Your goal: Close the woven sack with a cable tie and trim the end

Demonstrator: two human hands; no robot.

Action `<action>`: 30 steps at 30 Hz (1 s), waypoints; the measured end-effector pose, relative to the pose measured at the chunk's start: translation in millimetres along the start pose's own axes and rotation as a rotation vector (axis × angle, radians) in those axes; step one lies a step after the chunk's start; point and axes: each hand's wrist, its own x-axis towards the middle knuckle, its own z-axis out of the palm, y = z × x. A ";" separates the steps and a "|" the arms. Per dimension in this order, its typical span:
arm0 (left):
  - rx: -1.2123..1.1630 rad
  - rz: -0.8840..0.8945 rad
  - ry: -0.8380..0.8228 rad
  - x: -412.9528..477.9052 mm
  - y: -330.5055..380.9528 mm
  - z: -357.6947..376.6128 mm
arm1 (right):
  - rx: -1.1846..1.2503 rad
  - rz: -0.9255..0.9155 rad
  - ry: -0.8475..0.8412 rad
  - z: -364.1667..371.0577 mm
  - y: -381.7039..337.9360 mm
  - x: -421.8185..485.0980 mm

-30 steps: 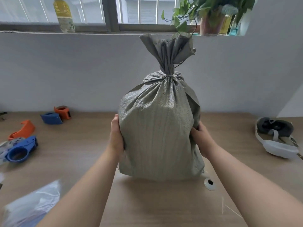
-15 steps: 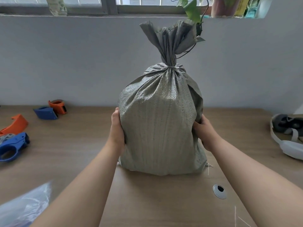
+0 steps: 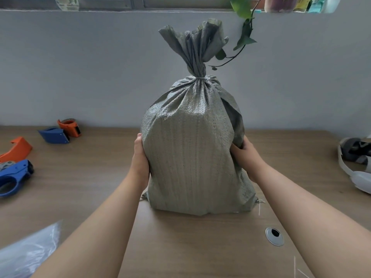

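A full grey-green woven sack (image 3: 192, 155) stands upright on the wooden table (image 3: 90, 177), close to the back wall. Its neck is gathered tight by a thin pale cable tie (image 3: 198, 77), and the loose top fans out above it. My left hand (image 3: 140, 159) presses flat against the sack's left side. My right hand (image 3: 244, 153) grips the right side, fingers curled into the fabric. No long tail of the tie shows from this side. Thin pale cable ties (image 3: 297, 271) lie at the table's near right.
Blue and orange tape dispensers (image 3: 60, 132) (image 3: 14, 173) lie at the left. A clear plastic bag (image 3: 26, 255) sits at the near left corner. A white and grey headset (image 3: 357, 167) rests at the right edge. A metal grommet hole (image 3: 274, 235) is near the sack. A plant vine (image 3: 244, 39) hangs behind the sack's top.
The sack has been pushed away from me toward the wall, both hands staying on its sides. The view has tilted down a little.
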 end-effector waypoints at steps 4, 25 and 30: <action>0.069 -0.013 0.041 -2.2 -2.9 -10.3 | -0.011 -0.020 -0.024 3.2 -3.6 -5.5; 0.219 -0.045 0.028 -26.5 0.6 -21.1 | -0.091 -0.028 -0.015 -8.0 -18.7 -36.0; 0.247 -0.037 0.011 -41.5 11.4 -22.1 | -0.158 -0.017 -0.001 -11.7 -21.5 -45.2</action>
